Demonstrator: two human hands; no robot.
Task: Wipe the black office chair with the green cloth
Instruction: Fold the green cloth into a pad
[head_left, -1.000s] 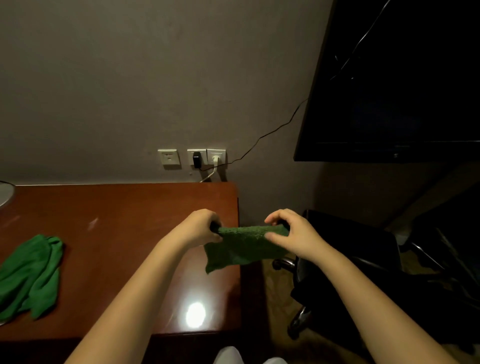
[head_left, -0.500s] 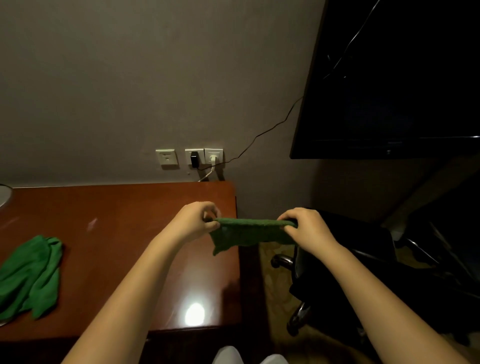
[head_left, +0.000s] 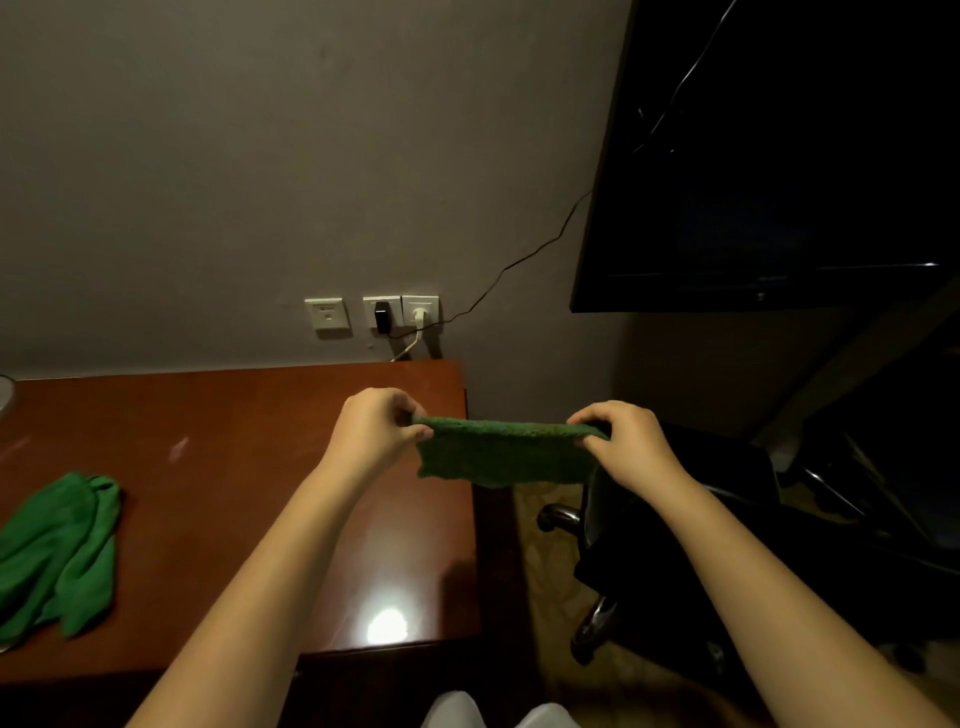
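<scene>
1. The step in hand looks like getting ready. The left hand (head_left: 371, 431) and the right hand (head_left: 628, 441) each pinch an upper corner of the green cloth (head_left: 501, 452) between thumb and curled fingers. The cloth is stretched taut between them in the air.
2. The cloth hangs over the right edge of the desk (head_left: 208, 467) and the strip of floor beside it. It touches neither the desk nor the black office chair (head_left: 727, 478), so I judge that wiping has not begun.
3. The chair sits low on the right, partly under the right forearm. It is very dark, and its seat and back are hard to tell apart.
4. The next move likely calls for gathering the cloth into one hand. That hand then goes down and to the right until the cloth lies flat on the chair.
5. Edges to mind are the desk's right edge just below the cloth and the chair's shiny base legs (head_left: 589, 631) near the floor. The lower edge of the television (head_left: 753, 208) also hangs above the far right.
6. The air between the hands and the chair looks open. A second green cloth (head_left: 57, 551) lies well apart on the left of the desk, and a cable (head_left: 511, 267) runs along the far wall.
</scene>
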